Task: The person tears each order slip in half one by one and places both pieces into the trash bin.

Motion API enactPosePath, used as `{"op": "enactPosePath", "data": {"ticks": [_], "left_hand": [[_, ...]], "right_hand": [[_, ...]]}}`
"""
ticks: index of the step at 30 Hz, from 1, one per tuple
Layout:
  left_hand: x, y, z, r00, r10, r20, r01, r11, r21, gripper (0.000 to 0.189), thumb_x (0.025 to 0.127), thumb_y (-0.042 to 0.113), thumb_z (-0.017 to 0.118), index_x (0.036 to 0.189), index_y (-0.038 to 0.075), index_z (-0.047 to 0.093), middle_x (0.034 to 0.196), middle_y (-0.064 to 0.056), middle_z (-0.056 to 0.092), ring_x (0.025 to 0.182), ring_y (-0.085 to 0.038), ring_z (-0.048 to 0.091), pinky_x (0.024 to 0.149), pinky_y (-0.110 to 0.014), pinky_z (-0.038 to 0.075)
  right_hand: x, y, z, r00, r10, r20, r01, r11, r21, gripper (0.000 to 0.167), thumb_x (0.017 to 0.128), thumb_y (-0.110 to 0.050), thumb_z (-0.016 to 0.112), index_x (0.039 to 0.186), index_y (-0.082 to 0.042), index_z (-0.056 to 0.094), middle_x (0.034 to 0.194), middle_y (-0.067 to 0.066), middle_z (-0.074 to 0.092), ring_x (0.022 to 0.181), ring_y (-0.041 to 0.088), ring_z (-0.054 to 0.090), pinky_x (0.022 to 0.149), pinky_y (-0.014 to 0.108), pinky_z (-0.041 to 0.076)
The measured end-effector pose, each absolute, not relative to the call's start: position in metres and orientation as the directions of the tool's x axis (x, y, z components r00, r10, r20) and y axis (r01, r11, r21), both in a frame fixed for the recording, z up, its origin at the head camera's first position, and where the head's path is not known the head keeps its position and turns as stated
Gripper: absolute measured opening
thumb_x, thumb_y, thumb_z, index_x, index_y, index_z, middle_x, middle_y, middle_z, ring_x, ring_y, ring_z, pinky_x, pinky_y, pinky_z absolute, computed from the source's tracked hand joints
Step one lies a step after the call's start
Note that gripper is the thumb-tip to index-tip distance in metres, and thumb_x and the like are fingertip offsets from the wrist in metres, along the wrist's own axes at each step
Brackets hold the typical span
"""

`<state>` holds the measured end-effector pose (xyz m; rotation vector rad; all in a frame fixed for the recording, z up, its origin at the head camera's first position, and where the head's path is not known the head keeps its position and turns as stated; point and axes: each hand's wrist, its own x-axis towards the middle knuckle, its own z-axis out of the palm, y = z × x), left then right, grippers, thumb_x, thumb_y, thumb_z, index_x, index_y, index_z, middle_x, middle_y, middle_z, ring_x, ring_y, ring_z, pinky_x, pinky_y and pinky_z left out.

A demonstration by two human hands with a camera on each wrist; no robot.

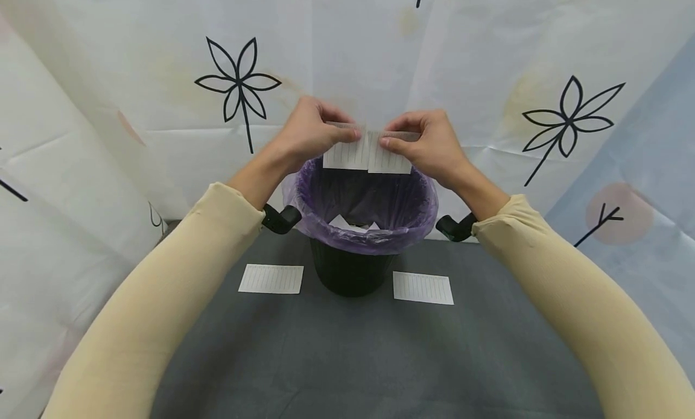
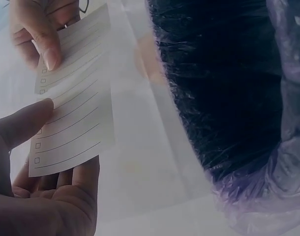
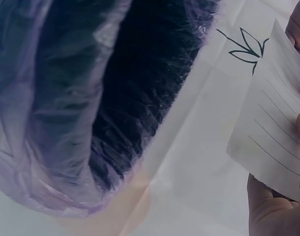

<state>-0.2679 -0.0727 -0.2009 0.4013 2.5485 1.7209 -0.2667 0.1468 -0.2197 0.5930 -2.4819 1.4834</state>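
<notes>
Both hands are raised over the far rim of a black trash bin (image 1: 350, 275) lined with a purple plastic bag (image 1: 369, 243). Between thumb and fingers, my left hand (image 1: 315, 132) pinches the left part of a white lined checklist paper (image 1: 345, 158). My right hand (image 1: 431, 144) pinches the right part (image 1: 388, 162) the same way. In the head view a seam runs between the two parts, and their lower edges sit slightly out of line. Small checkboxes line one edge of the paper (image 2: 74, 132) in the left wrist view. White paper pieces (image 1: 341, 222) lie inside the bin.
On the dark grey tabletop (image 1: 347, 359), one lined paper (image 1: 271, 279) lies left of the bin and another lined paper (image 1: 423, 288) lies to its right. A white cloth backdrop (image 1: 369, 57) with line-drawn flowers hangs close behind the bin.
</notes>
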Motion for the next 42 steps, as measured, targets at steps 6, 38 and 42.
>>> {"op": "enactPosePath", "data": {"ticks": [6,38,42], "left_hand": [[-0.269,-0.071,-0.207,-0.960,0.263,0.096,0.193,0.372,0.908,0.024,0.092,0.013,0.077,0.111,-0.001,0.075,0.114,-0.010,0.069,0.108,-0.022,0.061,0.097,-0.036,0.047],[-0.261,-0.075,-0.217,-0.938,0.333,0.098,0.185,0.241,0.953,0.025,0.091,0.000,0.073,0.113,-0.010,0.071,0.109,-0.019,0.072,0.098,-0.027,0.071,0.084,-0.033,0.058],[-0.252,-0.080,-0.219,-0.934,0.339,0.118,0.198,0.213,0.957,0.022,0.090,0.000,0.074,0.111,-0.009,0.072,0.106,-0.019,0.073,0.094,-0.026,0.072,0.083,-0.034,0.058]], "right_hand": [[-0.269,0.148,-0.224,-0.900,-0.249,0.358,-0.435,0.466,-0.771,0.015,0.089,-0.007,0.079,0.102,0.001,0.077,0.098,0.009,0.073,0.076,0.014,0.064,0.064,0.024,0.048],[-0.260,0.152,-0.231,-0.888,-0.319,0.332,-0.443,0.397,-0.804,0.018,0.088,-0.005,0.079,0.103,0.005,0.076,0.091,0.008,0.076,0.083,0.020,0.073,0.077,0.027,0.056],[-0.252,0.154,-0.232,-0.884,-0.328,0.333,-0.444,0.368,-0.817,0.016,0.088,-0.005,0.079,0.102,0.002,0.077,0.090,0.008,0.076,0.082,0.019,0.073,0.077,0.028,0.056]]}}
